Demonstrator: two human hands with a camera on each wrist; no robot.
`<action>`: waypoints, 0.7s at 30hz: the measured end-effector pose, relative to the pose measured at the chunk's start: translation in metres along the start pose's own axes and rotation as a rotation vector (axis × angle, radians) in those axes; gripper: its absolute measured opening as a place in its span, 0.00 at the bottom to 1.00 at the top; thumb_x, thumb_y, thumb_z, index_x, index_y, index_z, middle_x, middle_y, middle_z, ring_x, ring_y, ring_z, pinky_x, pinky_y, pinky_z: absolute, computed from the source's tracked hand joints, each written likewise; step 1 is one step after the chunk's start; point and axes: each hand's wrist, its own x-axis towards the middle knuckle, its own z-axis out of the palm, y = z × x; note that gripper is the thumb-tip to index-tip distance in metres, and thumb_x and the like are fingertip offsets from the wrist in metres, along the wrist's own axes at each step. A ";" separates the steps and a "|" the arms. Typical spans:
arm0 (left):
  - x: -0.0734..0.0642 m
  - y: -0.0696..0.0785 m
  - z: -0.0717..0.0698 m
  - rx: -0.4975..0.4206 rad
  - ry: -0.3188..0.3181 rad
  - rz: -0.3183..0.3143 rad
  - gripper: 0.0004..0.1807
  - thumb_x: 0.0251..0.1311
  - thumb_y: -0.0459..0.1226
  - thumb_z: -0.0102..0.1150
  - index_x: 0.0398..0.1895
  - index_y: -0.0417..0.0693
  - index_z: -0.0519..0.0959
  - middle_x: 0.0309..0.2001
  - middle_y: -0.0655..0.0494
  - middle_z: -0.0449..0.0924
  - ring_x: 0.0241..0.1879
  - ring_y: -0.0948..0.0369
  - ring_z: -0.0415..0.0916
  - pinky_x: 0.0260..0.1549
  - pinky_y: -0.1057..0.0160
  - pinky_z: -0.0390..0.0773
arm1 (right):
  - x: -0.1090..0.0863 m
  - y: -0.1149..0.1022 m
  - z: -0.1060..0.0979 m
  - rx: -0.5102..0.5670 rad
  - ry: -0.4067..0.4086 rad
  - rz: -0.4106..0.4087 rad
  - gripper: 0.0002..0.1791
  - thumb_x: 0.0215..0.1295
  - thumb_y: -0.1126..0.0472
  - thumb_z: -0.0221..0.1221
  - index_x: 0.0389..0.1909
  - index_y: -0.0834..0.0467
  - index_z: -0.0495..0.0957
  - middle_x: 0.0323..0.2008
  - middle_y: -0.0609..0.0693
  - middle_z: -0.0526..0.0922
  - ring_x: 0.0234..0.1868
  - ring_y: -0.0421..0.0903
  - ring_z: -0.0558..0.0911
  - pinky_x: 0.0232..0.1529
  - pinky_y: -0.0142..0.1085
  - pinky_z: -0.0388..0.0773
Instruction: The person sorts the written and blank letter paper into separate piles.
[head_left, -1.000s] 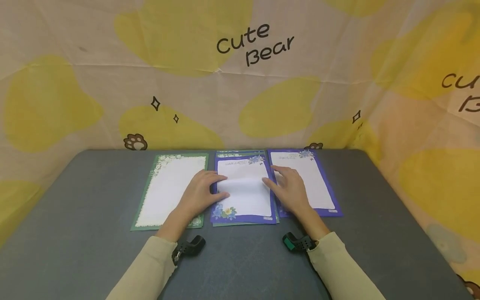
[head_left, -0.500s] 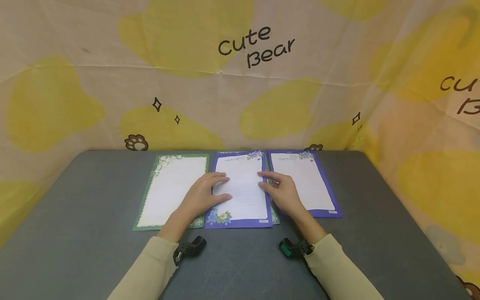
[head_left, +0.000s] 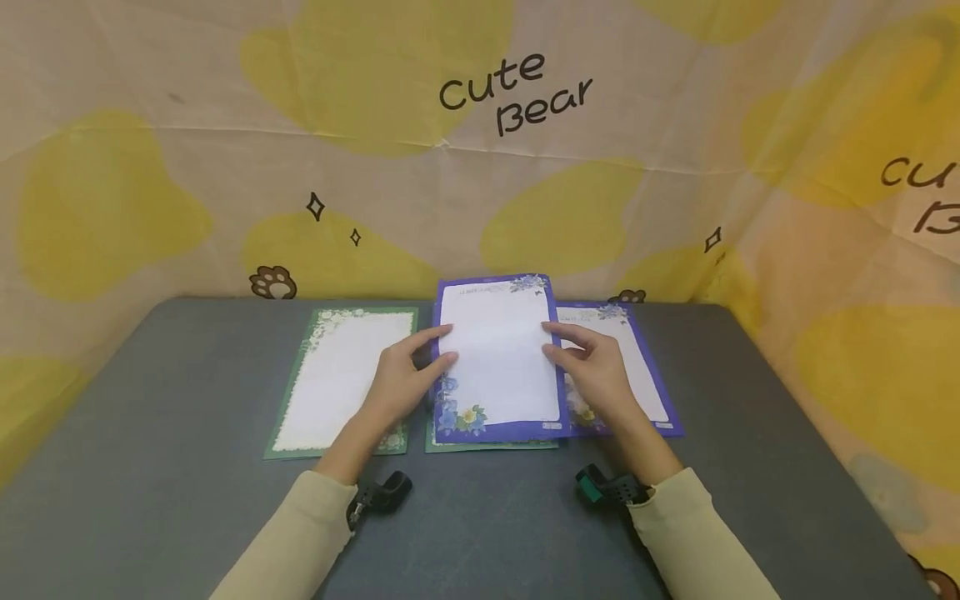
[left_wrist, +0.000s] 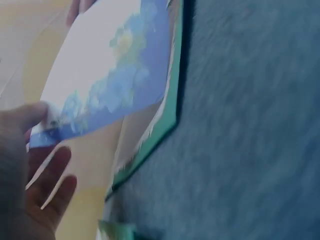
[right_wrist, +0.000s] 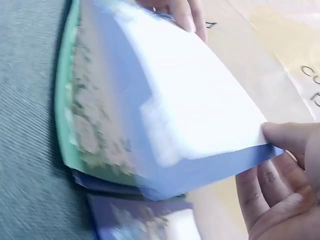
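A sheet of letter paper (head_left: pixel 498 358) with a purple border and blue flowers is held up between my two hands at the middle of the table. At its left edge, my left hand (head_left: pixel 399 379) pinches it between thumb and fingers. My right hand (head_left: pixel 600 371) pinches the opposite edge the same way. Both wrist views show the thumb over the raised sheet (right_wrist: pixel 200 95) and fingers beneath. Under it lies a green-bordered sheet (head_left: pixel 491 447) with white flowers, mostly hidden in the head view.
To the left lies another green-bordered sheet (head_left: pixel 337 383), partly behind my left hand. A second purple-bordered sheet (head_left: pixel 654 392) lies to the right, partly covered by my right hand. A printed cloth (head_left: pixel 570 200) hangs behind the grey table (head_left: pixel 480 533).
The purple-bordered sheet shifted left and toward me, then rose and moved right and away, over the sheet beneath. Both hands moved with it, and more of the right purple-bordered sheet is now covered.
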 end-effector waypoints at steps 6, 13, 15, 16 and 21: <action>0.000 0.017 0.003 -0.076 0.037 0.059 0.26 0.62 0.35 0.69 0.65 0.52 0.79 0.32 0.47 0.79 0.22 0.64 0.68 0.19 0.70 0.69 | 0.002 -0.003 -0.014 -0.069 -0.007 -0.014 0.23 0.69 0.52 0.64 0.63 0.49 0.80 0.68 0.51 0.78 0.54 0.51 0.88 0.55 0.42 0.84; 0.006 0.036 0.014 -0.072 -0.007 0.028 0.30 0.61 0.34 0.68 0.68 0.51 0.76 0.69 0.49 0.73 0.24 0.61 0.68 0.20 0.71 0.69 | 0.001 -0.003 -0.030 -0.156 0.042 -0.055 0.23 0.67 0.58 0.66 0.63 0.50 0.80 0.35 0.60 0.82 0.11 0.41 0.62 0.13 0.33 0.62; 0.009 0.042 0.018 -0.063 -0.016 0.033 0.30 0.62 0.34 0.68 0.69 0.50 0.75 0.70 0.48 0.71 0.26 0.60 0.69 0.23 0.71 0.70 | 0.001 -0.004 -0.035 -0.184 0.067 -0.062 0.23 0.67 0.58 0.66 0.63 0.50 0.80 0.39 0.62 0.84 0.11 0.39 0.62 0.13 0.33 0.63; 0.010 0.046 0.020 -0.060 -0.018 0.041 0.31 0.62 0.33 0.68 0.69 0.50 0.75 0.70 0.48 0.71 0.26 0.60 0.71 0.24 0.72 0.71 | 0.000 -0.004 -0.038 -0.197 0.084 -0.062 0.23 0.67 0.58 0.66 0.63 0.51 0.80 0.46 0.61 0.85 0.12 0.39 0.63 0.13 0.33 0.63; 0.018 0.063 0.034 -0.047 -0.005 0.113 0.30 0.61 0.31 0.68 0.68 0.45 0.75 0.67 0.45 0.74 0.31 0.60 0.78 0.28 0.71 0.77 | 0.000 -0.005 -0.054 -0.232 0.162 -0.063 0.22 0.67 0.60 0.65 0.63 0.53 0.81 0.57 0.58 0.83 0.14 0.37 0.67 0.15 0.32 0.64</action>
